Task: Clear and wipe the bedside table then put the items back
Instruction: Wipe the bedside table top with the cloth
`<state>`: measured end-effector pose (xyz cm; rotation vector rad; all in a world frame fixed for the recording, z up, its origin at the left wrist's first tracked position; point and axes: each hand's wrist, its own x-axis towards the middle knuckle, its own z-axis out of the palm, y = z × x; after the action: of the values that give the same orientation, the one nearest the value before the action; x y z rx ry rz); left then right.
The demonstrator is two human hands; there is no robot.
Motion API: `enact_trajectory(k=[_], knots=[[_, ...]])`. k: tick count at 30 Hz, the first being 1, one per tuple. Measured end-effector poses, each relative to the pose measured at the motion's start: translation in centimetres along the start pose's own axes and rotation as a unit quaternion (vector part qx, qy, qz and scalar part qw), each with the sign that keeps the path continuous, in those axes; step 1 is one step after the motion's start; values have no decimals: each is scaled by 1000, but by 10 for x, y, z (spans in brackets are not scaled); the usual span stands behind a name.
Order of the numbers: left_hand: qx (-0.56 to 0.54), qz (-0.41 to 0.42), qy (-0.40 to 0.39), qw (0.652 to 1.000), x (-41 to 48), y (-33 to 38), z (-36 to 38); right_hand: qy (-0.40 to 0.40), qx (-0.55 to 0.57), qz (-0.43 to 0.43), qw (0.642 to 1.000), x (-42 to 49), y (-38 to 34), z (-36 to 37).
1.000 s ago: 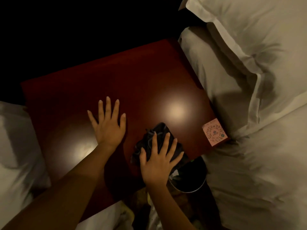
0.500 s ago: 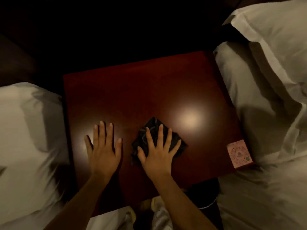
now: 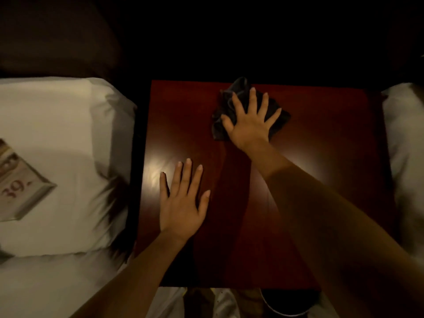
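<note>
The bedside table (image 3: 321, 157) has a glossy dark red top with nothing on it but a cloth. A crumpled dark cloth (image 3: 220, 125) lies near the table's far edge, a little right of the middle. My right hand (image 3: 250, 122) presses flat on that cloth with the fingers spread. My left hand (image 3: 181, 203) rests flat on the bare wood at the near left, fingers apart, holding nothing.
A white pillow (image 3: 57, 145) on the bed at the left carries a framed card with red writing (image 3: 20, 187). Another white pillow (image 3: 406, 145) borders the table on the right. A dark round bin (image 3: 289, 304) sits below the table's near edge.
My right hand has pushed the cloth from the near middle of the table up to its far edge. The view swung left, and the pink card on the right corner is out of sight.
</note>
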<state>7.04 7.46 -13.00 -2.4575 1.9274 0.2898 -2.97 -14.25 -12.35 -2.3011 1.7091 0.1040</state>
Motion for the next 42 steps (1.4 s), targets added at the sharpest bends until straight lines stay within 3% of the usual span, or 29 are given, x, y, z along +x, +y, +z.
enact_trajectory(k=[6, 12, 18, 23, 27, 34, 42], knots=[[-2, 3, 2, 1000, 0, -1, 2, 11, 1, -11, 1000, 15, -11, 0], [-20, 5, -2, 1000, -1, -1, 1, 21, -10, -53, 998, -62, 22, 5], [-27, 17, -16, 999, -9, -5, -1, 3, -3, 52, 999, -179, 63, 17], [-14, -22, -22, 999, -59, -16, 1, -46, -5, 133, 990, -267, 38, 37], [-18, -37, -18, 999, -87, -22, 2, -80, -5, 145, 986, -296, 5, 48], [-31, -42, -24, 998, -88, -23, 3, -61, -45, 33, 997, -270, -22, 51], [-46, -40, -25, 998, -88, -26, 6, -20, -18, -9, 1000, -121, -54, 32]])
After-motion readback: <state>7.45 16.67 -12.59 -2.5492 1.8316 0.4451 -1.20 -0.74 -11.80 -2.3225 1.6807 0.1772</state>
